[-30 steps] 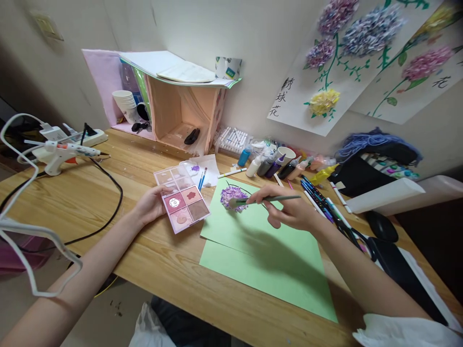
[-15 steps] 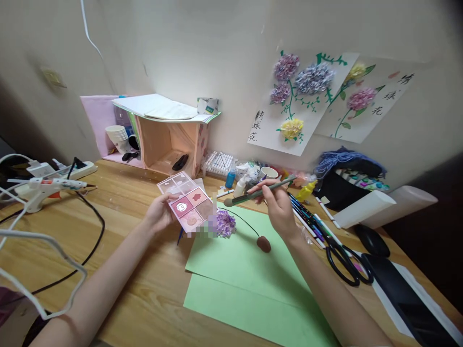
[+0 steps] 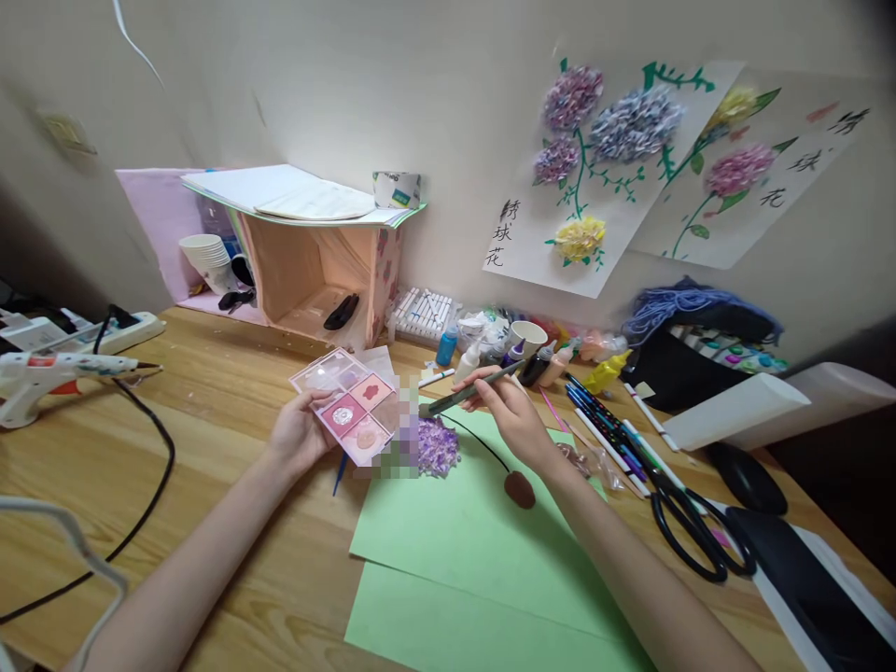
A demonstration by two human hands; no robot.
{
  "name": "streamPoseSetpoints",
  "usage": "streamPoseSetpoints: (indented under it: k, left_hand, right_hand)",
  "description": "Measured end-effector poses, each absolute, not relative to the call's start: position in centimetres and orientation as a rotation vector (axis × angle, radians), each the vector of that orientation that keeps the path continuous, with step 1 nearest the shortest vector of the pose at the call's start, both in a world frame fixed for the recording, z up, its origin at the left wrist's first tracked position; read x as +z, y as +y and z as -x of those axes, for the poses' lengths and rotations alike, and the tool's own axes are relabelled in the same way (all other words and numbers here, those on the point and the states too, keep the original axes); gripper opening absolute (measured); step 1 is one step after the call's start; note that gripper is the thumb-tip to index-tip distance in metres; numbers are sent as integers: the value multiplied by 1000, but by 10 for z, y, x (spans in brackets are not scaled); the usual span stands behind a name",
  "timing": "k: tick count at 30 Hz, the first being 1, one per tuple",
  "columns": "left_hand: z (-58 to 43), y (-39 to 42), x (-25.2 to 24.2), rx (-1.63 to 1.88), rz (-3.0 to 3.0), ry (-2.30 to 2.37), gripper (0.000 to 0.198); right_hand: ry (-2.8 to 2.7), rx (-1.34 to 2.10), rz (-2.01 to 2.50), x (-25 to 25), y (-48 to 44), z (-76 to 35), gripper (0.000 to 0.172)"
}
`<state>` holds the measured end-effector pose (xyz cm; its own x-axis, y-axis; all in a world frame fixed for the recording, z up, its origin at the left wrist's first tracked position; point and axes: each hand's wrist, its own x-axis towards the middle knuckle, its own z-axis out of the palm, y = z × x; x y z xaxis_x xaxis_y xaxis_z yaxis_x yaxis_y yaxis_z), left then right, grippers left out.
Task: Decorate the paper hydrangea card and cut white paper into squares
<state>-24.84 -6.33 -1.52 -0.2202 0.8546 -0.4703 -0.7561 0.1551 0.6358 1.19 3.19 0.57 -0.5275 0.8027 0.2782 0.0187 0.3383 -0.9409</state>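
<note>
My left hand (image 3: pixel 298 437) holds a pink palette (image 3: pixel 348 405) with several colour pans, lifted a little above the wooden table (image 3: pixel 210 411). My right hand (image 3: pixel 510 413) pinches a thin green brush (image 3: pixel 468 389), its tip pointing left toward the palette's right edge. A blurred patch hides the spot where tip and palette meet. Below them a purple paper flower (image 3: pixel 439 446) with a dark stem sits on a light green sheet (image 3: pixel 476 532). A small brown lump (image 3: pixel 520 488) lies on the sheet under my right wrist.
A glue gun (image 3: pixel 49 376) and power strip (image 3: pixel 105 331) lie at the left, with a black cable (image 3: pixel 150 467) crossing the table. Paint bottles (image 3: pixel 504 350), pens (image 3: pixel 602 420) and scissors (image 3: pixel 693 532) crowd the right. A pink box shelf (image 3: pixel 308 271) stands against the wall.
My right hand has lifted the brush off the purple flower and swung it left toward the palette. My left hand has raised the palette. The view has tilted upward.
</note>
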Motion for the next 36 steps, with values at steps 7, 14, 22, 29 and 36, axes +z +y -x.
streamPoseSetpoints:
  k: [7,14,22,29,36]
  left_hand:
    - [250,-64,-12,1509,-113,997,28]
    - [250,-65,-12,1509,-120,1012,35]
    - [253,-65,-11,1523,-97,1018,28]
    - [252,-65,-10,1513,-110,999,35]
    - [251,-66,-6,1511,-104,1032,41]
  right_hand:
    - [-1780,1248,717,3,33,-13,20]
    - [-1760,1231,660,8,31,-14,19]
    - [-1776,1257,673,8,33,-15,20]
    - [-1841,1298,695,10,34,-17,22]
    - [-1790,1246,709,12,34,-18,21]
